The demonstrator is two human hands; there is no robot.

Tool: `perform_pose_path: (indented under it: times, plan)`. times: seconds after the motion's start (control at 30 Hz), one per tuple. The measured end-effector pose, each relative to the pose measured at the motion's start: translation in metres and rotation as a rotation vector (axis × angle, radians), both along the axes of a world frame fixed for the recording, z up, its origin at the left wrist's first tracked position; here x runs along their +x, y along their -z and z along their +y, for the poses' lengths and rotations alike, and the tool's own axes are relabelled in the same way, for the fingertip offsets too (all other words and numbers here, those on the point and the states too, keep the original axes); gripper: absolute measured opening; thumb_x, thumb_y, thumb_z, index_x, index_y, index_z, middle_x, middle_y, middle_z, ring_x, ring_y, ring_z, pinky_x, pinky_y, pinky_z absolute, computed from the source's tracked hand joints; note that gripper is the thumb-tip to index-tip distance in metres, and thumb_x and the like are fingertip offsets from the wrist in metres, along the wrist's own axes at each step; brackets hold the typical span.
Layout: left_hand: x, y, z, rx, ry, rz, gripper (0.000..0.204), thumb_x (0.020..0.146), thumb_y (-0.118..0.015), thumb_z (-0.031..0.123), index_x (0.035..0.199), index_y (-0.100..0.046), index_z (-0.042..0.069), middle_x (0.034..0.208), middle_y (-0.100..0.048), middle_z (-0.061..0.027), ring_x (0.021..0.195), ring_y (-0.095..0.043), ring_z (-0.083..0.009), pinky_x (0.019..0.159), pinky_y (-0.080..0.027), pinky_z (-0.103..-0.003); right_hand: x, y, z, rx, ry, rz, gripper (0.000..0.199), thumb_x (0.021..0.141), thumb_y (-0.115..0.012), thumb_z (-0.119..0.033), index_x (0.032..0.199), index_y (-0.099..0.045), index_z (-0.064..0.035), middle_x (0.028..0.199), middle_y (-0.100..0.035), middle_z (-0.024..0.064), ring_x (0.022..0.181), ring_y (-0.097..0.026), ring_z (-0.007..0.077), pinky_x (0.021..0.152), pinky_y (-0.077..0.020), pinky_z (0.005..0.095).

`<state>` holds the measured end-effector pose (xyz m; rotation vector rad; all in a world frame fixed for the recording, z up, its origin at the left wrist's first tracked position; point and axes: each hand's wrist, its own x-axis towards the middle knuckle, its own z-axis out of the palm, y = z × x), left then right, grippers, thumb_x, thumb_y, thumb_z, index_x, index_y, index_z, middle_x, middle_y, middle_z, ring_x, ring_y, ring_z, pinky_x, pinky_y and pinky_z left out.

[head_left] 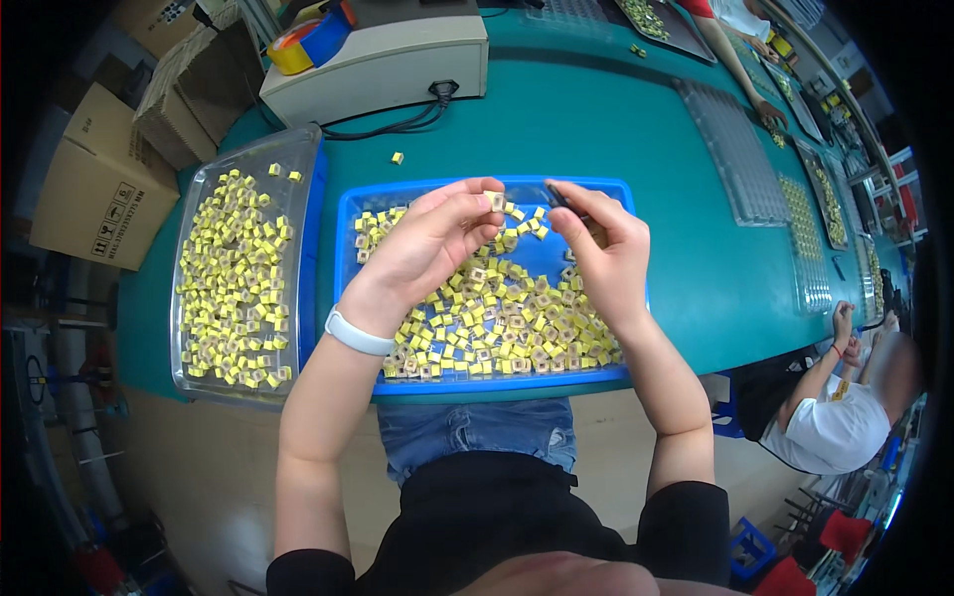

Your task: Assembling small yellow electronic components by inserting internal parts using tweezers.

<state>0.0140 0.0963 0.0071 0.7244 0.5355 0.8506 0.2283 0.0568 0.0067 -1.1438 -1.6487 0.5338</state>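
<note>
My left hand (432, 243) pinches one small yellow square part (493, 201) between thumb and fingertips above the blue tray (350, 214). My right hand (606, 258) grips dark tweezers (558, 197) whose tip points toward that part. Below both hands the blue tray holds several loose yellow square parts (507, 333). A white band is on my left wrist.
A clear tray (189, 209) of more yellow parts lies left of the blue one. One stray yellow part (397, 157) sits on the teal table. A beige machine (383, 60) with a black cable stands behind. Clear moulded trays (735, 149) run along the right, where another person (845, 407) sits. Cardboard boxes (94, 189) are at the left.
</note>
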Motion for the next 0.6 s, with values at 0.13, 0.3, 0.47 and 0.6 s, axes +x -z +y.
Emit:
perform_pose_path:
  times: [0.13, 0.3, 0.47, 0.6]
  plan:
    - [-0.006, 0.002, -0.004, 0.023, -0.004, -0.109, 0.024, 0.096, -0.06, 0.011, 0.118, -0.055, 0.001, 0.106, -0.061, -0.0058, 0.1, -0.062, -0.0132, 0.091, -0.05, -0.025, -0.008, -0.008, 0.0, 0.131, -0.008, -0.21, 0.025, 0.084, -0.073, -0.005, 0.109, -0.073, -0.0009, 0.078, -0.067, 0.0058, 0.067, -0.054, 0.0135, 0.065, -0.0407, 0.0275]
    - [-0.001, -0.006, -0.01, 0.133, -0.07, -0.045, 0.024, 0.093, -0.063, 0.007, 0.115, -0.055, 0.004, 0.11, -0.06, -0.0056, 0.103, -0.061, -0.0138, 0.094, -0.049, -0.027, -0.012, -0.01, -0.002, 0.125, 0.0, -0.211, 0.023, 0.081, -0.075, -0.005, 0.104, -0.074, -0.0018, 0.071, -0.065, 0.0054, 0.067, -0.054, 0.016, 0.066, -0.0392, 0.0295]
    - [0.003, -0.007, -0.012, 0.194, -0.098, 0.014, 0.022, 0.091, -0.065, 0.005, 0.112, -0.056, 0.005, 0.112, -0.059, -0.0048, 0.104, -0.059, -0.0127, 0.096, -0.048, -0.027, -0.013, -0.01, -0.003, 0.166, 0.002, -0.205, 0.022, 0.079, -0.078, -0.006, 0.1, -0.075, -0.0022, 0.071, -0.065, 0.005, 0.065, -0.055, 0.0168, 0.066, -0.039, 0.0297]
    - [0.002, -0.003, -0.012, 0.231, -0.071, 0.071, 0.022, 0.091, -0.066, 0.005, 0.111, -0.058, 0.005, 0.112, -0.059, -0.0045, 0.105, -0.059, -0.0129, 0.097, -0.047, -0.027, -0.013, -0.011, -0.004, 0.173, 0.007, -0.216, 0.021, 0.078, -0.078, -0.007, 0.098, -0.075, -0.0025, 0.072, -0.065, 0.0051, 0.066, -0.056, 0.0171, 0.066, -0.0394, 0.0297]
